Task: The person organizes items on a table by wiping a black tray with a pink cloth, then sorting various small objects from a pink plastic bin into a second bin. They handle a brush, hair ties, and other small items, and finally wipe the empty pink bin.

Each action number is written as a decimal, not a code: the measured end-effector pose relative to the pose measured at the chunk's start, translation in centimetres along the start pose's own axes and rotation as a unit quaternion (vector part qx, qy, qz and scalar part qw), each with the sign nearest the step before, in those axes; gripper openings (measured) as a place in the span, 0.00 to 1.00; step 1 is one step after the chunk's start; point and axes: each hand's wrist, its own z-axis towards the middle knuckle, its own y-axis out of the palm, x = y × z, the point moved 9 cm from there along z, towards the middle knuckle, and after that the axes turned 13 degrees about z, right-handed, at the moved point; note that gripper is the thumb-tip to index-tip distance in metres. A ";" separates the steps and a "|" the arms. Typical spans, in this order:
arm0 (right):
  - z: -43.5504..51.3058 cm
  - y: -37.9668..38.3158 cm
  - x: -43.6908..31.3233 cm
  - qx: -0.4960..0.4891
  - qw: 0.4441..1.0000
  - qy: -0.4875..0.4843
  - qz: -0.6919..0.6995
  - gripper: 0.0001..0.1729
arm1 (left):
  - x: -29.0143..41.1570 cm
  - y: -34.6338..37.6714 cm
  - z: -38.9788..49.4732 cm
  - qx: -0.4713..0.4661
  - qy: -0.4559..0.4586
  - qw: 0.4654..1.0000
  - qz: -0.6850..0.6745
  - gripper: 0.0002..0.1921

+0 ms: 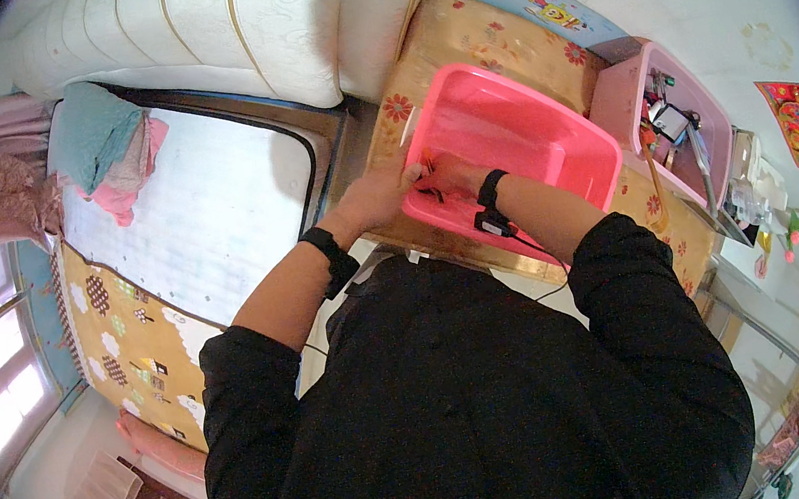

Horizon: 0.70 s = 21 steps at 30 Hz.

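A pink plastic basin [502, 107] rests on a table with a floral cover [524, 47] in front of me. My left hand [381, 195] is at the basin's near left corner, its fingertips over the rim. Inside that corner my right hand [452, 176] reaches down, close beside the left fingertips. Small dark, thin objects [431, 192] show between the two hands; their kind is too small to tell, and the fingers are partly hidden. Both wrists wear black bands, and a small black device [493, 223] with a cable hangs at my right wrist.
A lighter pink bin [613, 92] holding assorted items and tools stands right of the basin. A long wooden-handled thing [655, 178] leans at its near side. Left lies a white mattress [226, 196] with folded cloths [102, 145]. A padded cream headboard or cushion [280, 30] borders the table's back left.
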 end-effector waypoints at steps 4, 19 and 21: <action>-2.4 -0.5 -0.8 0.020 0.998 0.063 -0.009 0.13 | -0.2 0.2 0.1 -0.017 -0.033 0.999 0.021 0.37; -13.2 -7.0 -3.7 0.041 0.986 -0.042 0.153 0.06 | -2.7 3.8 1.4 -0.049 0.077 0.977 0.192 0.35; -20.1 -10.0 -7.7 0.089 0.968 -0.111 0.208 0.08 | -3.1 3.3 1.9 -0.015 0.069 0.991 0.111 0.35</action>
